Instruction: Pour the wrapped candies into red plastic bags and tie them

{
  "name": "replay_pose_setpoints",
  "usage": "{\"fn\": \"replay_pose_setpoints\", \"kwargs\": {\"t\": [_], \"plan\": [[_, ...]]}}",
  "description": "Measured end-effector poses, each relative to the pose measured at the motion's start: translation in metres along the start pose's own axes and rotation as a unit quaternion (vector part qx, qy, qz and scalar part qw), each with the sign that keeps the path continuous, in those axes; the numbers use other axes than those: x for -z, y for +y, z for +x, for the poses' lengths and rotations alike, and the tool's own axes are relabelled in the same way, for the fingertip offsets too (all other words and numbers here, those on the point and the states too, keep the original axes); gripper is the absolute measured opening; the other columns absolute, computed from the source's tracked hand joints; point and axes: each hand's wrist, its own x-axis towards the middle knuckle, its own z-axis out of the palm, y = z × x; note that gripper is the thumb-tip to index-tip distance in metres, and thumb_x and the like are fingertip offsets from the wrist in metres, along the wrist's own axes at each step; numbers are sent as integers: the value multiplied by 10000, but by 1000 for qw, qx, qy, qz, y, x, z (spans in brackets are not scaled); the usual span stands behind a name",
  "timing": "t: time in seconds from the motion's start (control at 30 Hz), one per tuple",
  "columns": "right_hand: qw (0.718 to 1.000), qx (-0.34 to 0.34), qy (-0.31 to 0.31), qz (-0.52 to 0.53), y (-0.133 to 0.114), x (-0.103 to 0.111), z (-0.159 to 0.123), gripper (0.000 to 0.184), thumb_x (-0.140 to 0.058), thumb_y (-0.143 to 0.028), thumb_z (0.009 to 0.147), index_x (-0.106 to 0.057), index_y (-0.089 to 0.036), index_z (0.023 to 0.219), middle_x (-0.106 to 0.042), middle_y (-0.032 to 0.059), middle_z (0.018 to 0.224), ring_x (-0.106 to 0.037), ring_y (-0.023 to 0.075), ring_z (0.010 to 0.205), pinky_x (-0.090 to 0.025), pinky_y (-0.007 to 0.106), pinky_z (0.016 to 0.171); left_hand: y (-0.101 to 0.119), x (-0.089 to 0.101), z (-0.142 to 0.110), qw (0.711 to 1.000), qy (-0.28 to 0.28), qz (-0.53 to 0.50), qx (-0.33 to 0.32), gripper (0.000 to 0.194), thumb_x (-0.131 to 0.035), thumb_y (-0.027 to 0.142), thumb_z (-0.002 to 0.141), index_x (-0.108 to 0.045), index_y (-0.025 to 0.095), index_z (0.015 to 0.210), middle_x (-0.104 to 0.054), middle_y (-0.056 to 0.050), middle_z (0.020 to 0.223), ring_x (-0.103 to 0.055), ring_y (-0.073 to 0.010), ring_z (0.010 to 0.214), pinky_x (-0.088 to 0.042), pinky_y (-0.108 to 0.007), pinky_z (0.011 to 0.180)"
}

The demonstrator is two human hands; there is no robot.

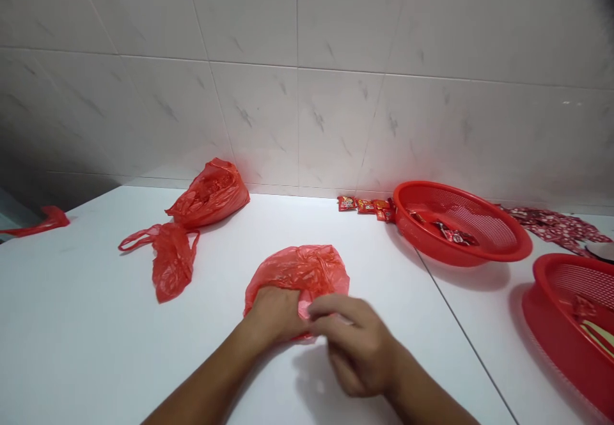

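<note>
A thin red plastic bag [307, 268] lies crumpled on the white table in front of me. My left hand [275, 313] reaches into its mouth, so the fingers are hidden. Raised just off the tabletop, my right hand [355, 345] is at the near side of the bag, close to my left wrist. Its fingers are curled, with the thumb and forefinger drawn towards each other. Motion smears those fingertips, and anything between them is too blurred to name.
At the back left stands a filled red bag [211, 195], with a limp red bag [173, 262] before it. Several small red packets [364, 206] line the wall beside a red mesh basket [460, 255]. A second red basket [547, 310] and patterned cloth [556, 227] are at right.
</note>
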Motion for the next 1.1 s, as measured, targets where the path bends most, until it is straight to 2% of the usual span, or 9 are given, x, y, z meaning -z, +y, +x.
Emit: {"fn": "replay_pose_setpoints", "kwargs": {"t": [0.13,0.23,0.33,0.5,0.67,0.8,0.9,1.0,1.1], "plan": [[944,-172,-213,-186,3,-36,13,231,-593,-47,718,-698,-195,862,-705,126,861,-666,277,750,-539,375,637,2,-9,-9,990,-75,112,-37,99,-768,271,605,-748,269,702,-613,-10,530,-448,-195,410,-311,-339,508],[892,-288,-217,-271,25,-27,22,236,-591,-35,788,-700,-154,960,-718,167,890,-684,304,742,-504,388,624,3,-5,-13,983,-116,129,-56,751,-837,356,558,-744,302,1301,-754,-60,775,-676,-326,642,-428,-365,569],[890,-335,-185,-248,39,-3,22,124,-585,-173,921,-674,-177,1008,-730,150,904,-699,303,763,-483,380,622,3,0,-17,966,-190,147,-97,1005,-848,328,528,-604,334,1503,-774,-132,1188,-725,-439,1044,-542,-441,813],[861,-391,-181,-271,48,25,20,338,-749,-381,862,-651,-174,1111,-743,179,1081,-715,347,969,-503,387,725,15,5,-17,940,-228,221,-126,971,-909,366,548,-628,301,1474,-503,-173,1607,-505,-512,1421,-436,-606,1141],[825,-440,-237,-265,54,36,21,614,-746,-478,809,-603,-184,1328,-740,159,1168,-710,332,1044,-507,371,773,30,17,-8,931,-167,306,-110,775,-799,303,742,-592,252,1487,-571,-145,1557,-548,-388,1411,-427,-559,1185],[828,-415,-278,-254,50,35,20,721,-748,-466,791,-572,-222,1446,-734,141,1213,-702,319,1083,-505,363,807,26,21,-2,928,-119,352,-31,708,-784,464,777,-647,211,1423,-659,-157,1414,-611,-381,1291,-469,-527,1129],[835,-405,-273,-254,44,31,21,615,-712,-417,838,-611,-222,1412,-753,123,1159,-714,303,1022,-497,355,769,21,20,3,927,-104,360,-21,422,-615,562,924,-797,217,1085,-725,-132,1114,-668,-342,1098,-490,-517,1043],[841,-407,-245,-259,40,30,24,344,-655,-370,911,-712,-219,1215,-768,92,1039,-711,275,922,-469,336,698,16,18,11,930,-54,363,-23,559,-347,477,1073,-798,226,859,-691,-109,971,-667,-285,963,-485,-501,995],[863,-374,-229,-252,38,30,25,148,-607,-241,938,-740,-205,885,-739,60,853,-672,226,772,-433,320,642,10,15,16,928,-23,369,-34,445,-453,451,1039,-775,196,870,-686,-115,1024,-659,-283,958,-488,-486,982]]}}
